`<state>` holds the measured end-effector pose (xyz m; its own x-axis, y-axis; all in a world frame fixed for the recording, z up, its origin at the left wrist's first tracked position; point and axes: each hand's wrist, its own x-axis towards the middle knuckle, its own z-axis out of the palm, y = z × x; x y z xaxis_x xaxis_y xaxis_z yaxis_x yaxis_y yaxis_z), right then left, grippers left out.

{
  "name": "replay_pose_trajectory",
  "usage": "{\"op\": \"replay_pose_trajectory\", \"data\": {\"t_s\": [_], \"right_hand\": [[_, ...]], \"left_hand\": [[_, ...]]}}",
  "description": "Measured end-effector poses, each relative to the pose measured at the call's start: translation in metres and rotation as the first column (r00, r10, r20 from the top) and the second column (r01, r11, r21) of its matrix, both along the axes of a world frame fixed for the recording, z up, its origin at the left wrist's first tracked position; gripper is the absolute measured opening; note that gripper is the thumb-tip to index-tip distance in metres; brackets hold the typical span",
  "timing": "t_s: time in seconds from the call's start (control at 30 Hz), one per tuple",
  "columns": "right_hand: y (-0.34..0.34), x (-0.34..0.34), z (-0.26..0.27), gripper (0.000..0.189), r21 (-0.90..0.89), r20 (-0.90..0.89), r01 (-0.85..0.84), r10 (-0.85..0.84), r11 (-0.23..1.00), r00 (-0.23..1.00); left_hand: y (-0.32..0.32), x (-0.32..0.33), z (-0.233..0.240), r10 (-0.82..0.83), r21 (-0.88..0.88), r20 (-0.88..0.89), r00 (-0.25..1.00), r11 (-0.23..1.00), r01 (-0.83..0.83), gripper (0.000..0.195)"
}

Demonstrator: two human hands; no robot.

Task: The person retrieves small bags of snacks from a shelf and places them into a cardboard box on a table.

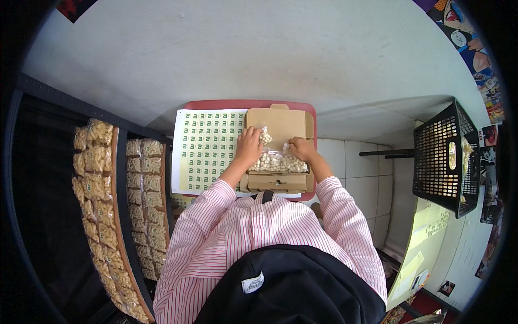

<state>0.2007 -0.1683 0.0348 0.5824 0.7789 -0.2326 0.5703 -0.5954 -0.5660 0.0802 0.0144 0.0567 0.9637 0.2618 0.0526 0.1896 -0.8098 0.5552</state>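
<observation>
An open cardboard box (279,121) lies in front of me, its lid folded back towards the wall. Along its near part sits a row of clear plastic bags (277,163) filled with small pale round pieces. My left hand (249,146) is at the box's left side, its fingers on another small clear bag (265,137) of the same pieces, above the row. On the right, my right hand (301,149) has curled fingers pinching a whitish clear bit of plastic just above the row; the fingers partly hide it.
Beneath the box are a red tray (210,104) and a sheet of green-printed stickers (206,154). Shelves of bagged snacks (99,186) stand at left. A black plastic basket (437,158) sits at right, above a pale-yellow surface (421,235). A wall (243,52) rises ahead.
</observation>
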Motion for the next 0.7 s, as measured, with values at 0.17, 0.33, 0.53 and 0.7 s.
{"op": "replay_pose_trajectory", "data": {"t_s": [0.17,0.33,0.53,0.7], "right_hand": [[0.003,-0.010,-0.016,0.021,0.012,0.298,0.044,-0.046,0.999,0.953],[0.019,-0.018,-0.002,0.026,0.099,0.393,0.123,-0.153,0.987,0.907],[0.084,-0.035,0.007,0.036,0.125,0.373,0.134,-0.172,0.983,0.912],[0.087,-0.011,-0.013,0.038,0.094,0.294,0.088,-0.112,0.992,0.949]], "left_hand": [[0.005,0.015,-0.005,-0.001,0.089,-0.100,0.995,0.996,0.010,0.048],[0.009,0.017,-0.017,0.021,0.067,-0.240,0.971,0.998,-0.005,0.058],[0.016,0.006,-0.008,0.180,0.027,-0.037,0.983,0.983,-0.179,0.067],[0.029,-0.030,-0.027,0.297,-0.103,-0.047,0.954,0.948,-0.300,0.062]]}}
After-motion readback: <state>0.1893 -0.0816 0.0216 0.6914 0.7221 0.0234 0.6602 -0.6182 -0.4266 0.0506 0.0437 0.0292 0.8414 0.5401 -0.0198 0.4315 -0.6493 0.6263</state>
